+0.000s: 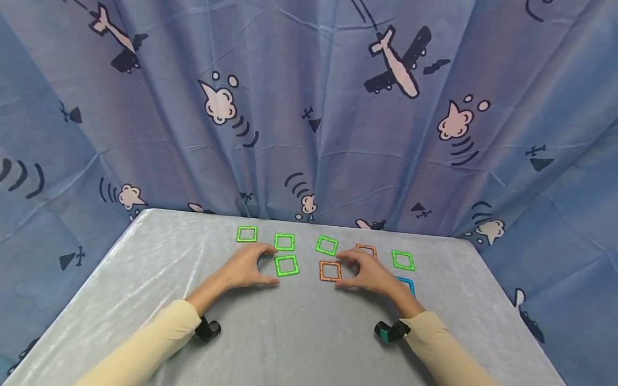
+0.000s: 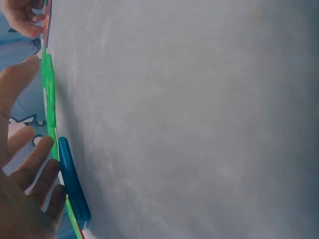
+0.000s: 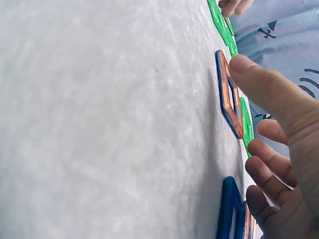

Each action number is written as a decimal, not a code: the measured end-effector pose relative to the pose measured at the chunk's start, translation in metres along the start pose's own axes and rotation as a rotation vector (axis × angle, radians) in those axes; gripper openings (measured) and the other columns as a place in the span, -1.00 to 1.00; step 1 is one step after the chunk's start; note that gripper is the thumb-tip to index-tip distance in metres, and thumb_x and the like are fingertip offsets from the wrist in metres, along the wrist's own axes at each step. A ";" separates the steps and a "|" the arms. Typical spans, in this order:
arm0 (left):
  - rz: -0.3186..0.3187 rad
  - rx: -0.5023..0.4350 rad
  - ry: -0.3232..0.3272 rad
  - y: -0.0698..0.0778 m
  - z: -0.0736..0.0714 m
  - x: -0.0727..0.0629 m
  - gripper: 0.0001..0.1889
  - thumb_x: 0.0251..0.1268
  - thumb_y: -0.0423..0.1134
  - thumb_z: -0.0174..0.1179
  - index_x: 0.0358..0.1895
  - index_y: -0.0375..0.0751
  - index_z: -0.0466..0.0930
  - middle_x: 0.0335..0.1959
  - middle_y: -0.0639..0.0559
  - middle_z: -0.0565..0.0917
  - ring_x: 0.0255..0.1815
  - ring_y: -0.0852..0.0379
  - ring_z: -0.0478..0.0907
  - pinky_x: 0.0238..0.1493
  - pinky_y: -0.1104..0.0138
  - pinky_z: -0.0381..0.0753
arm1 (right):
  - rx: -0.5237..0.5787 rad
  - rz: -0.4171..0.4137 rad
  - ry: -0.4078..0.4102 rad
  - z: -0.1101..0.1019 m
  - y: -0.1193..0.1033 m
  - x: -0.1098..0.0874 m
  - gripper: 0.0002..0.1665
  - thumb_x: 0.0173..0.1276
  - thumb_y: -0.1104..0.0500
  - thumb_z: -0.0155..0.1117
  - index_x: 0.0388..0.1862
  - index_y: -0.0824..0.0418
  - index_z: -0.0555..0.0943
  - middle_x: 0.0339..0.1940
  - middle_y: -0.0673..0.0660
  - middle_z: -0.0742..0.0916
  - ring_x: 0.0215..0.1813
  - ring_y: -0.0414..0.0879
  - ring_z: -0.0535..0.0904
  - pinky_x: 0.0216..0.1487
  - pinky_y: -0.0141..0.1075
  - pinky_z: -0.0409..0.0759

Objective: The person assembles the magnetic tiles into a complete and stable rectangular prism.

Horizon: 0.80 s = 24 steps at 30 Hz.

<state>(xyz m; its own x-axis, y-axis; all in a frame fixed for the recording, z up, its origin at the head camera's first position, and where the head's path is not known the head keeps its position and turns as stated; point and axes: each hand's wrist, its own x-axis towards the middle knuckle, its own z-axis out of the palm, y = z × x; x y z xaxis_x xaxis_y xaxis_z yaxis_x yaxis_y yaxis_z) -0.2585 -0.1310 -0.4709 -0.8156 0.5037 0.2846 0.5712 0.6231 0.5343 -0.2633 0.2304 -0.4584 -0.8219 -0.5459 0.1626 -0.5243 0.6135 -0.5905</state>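
Orange sq. [image 1: 330, 262] btwn hands [image 1: 243, 266], nr R [image 1: 369, 272]

Head view looks forward and down — wrist views, closer, share its tabletop [image 1: 299, 343].

Left hand [image 1: 245, 266] hides nearly all of a blue tile [image 1: 258, 261], lol. Right hand [image 1: 368, 273] blocks chunks of an orange frame [image 1: 367, 246] and a blue frame [image 1: 407, 281]; the right wrist cam crops that blue one at the bottom.
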 end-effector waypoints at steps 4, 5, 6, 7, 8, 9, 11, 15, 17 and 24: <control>-0.015 0.002 -0.007 0.000 0.003 0.003 -0.24 -0.09 0.09 0.62 0.19 -0.23 0.62 0.03 -0.04 0.68 0.13 -0.06 0.56 0.23 0.01 0.44 | -0.012 0.015 -0.004 0.003 0.001 0.002 -0.20 0.02 -0.05 0.72 0.20 0.25 0.65 0.08 0.10 0.69 0.01 0.04 0.59 0.05 0.02 0.54; -0.021 0.005 -0.009 0.001 0.004 0.004 -0.23 -0.10 0.10 0.63 0.19 -0.22 0.62 0.03 -0.03 0.68 0.13 -0.06 0.55 0.24 0.01 0.43 | -0.013 0.019 -0.006 0.003 0.001 0.002 -0.20 0.02 -0.06 0.72 0.20 0.24 0.65 0.08 0.10 0.69 0.01 0.04 0.58 0.05 0.02 0.54; -0.026 0.008 -0.011 0.001 0.004 0.005 -0.23 -0.11 0.10 0.63 0.19 -0.22 0.62 0.04 -0.02 0.67 0.14 -0.06 0.55 0.25 0.02 0.43 | -0.011 0.026 -0.008 0.004 0.002 0.003 -0.19 0.01 -0.06 0.72 0.20 0.24 0.65 0.09 0.10 0.69 0.02 0.03 0.58 0.06 0.01 0.54; -0.030 0.008 -0.013 0.001 0.004 0.005 -0.23 -0.12 0.10 0.63 0.19 -0.21 0.62 0.04 -0.01 0.67 0.15 -0.06 0.55 0.25 0.03 0.42 | -0.013 0.029 -0.010 0.005 0.002 0.003 -0.19 0.02 -0.07 0.72 0.20 0.24 0.65 0.09 0.10 0.68 0.03 0.03 0.58 0.06 0.01 0.54; -0.034 0.007 -0.015 0.001 0.005 0.006 -0.23 -0.13 0.10 0.64 0.19 -0.21 0.62 0.04 -0.01 0.67 0.15 -0.05 0.55 0.26 0.03 0.42 | -0.014 0.034 -0.011 0.005 0.002 0.003 -0.20 0.02 -0.06 0.72 0.20 0.25 0.65 0.09 0.10 0.68 0.03 0.03 0.58 0.06 0.01 0.54; -0.036 0.008 -0.016 0.001 0.005 0.007 -0.23 -0.13 0.10 0.64 0.19 -0.20 0.62 0.05 0.00 0.67 0.16 -0.05 0.54 0.27 0.04 0.42 | -0.013 0.037 -0.013 0.005 0.002 0.003 -0.20 0.02 -0.06 0.72 0.20 0.25 0.65 0.09 0.10 0.68 0.03 0.03 0.58 0.06 0.01 0.54; -0.037 0.006 -0.014 0.001 0.006 0.007 -0.23 -0.15 0.10 0.65 0.18 -0.20 0.63 0.06 0.00 0.67 0.18 -0.06 0.54 0.28 0.04 0.41 | -0.012 0.040 -0.016 0.005 0.001 0.004 -0.22 0.02 -0.05 0.72 0.18 0.25 0.66 0.09 0.10 0.68 0.02 0.04 0.57 0.05 0.02 0.54; -0.026 0.017 -0.003 0.001 0.008 0.008 -0.24 -0.15 0.08 0.65 0.17 -0.22 0.64 0.07 -0.02 0.67 0.20 -0.08 0.53 0.28 0.02 0.41 | -0.020 0.043 -0.020 0.006 -0.001 0.006 -0.27 0.03 -0.03 0.72 0.14 0.25 0.69 0.05 0.10 0.68 -0.02 0.02 0.56 0.03 -0.01 0.54; -0.024 0.024 0.001 0.001 0.008 0.008 -0.25 -0.15 0.06 0.66 0.16 -0.23 0.65 0.06 -0.03 0.67 0.19 -0.10 0.53 0.27 0.00 0.42 | -0.028 0.040 -0.024 0.006 -0.002 0.008 -0.31 0.04 -0.02 0.71 0.12 0.26 0.70 0.02 0.10 0.69 -0.04 0.01 0.55 0.01 -0.03 0.54; -0.022 0.039 0.008 0.000 0.010 0.010 -0.30 -0.15 0.02 0.67 0.11 -0.23 0.70 0.07 -0.09 0.65 0.17 -0.13 0.53 0.25 -0.03 0.42 | -0.037 0.043 -0.040 0.006 -0.003 0.011 -0.38 0.06 0.03 0.71 0.08 0.24 0.72 -0.03 0.08 0.69 -0.08 -0.01 0.56 -0.03 -0.08 0.56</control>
<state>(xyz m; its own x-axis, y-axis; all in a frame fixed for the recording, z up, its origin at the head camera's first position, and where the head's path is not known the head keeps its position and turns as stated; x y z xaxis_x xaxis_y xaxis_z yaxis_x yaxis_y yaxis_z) -0.2655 -0.1195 -0.4759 -0.8286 0.4853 0.2792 0.5563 0.6571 0.5087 -0.2693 0.2189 -0.4599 -0.8346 -0.5406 0.1061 -0.4975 0.6568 -0.5667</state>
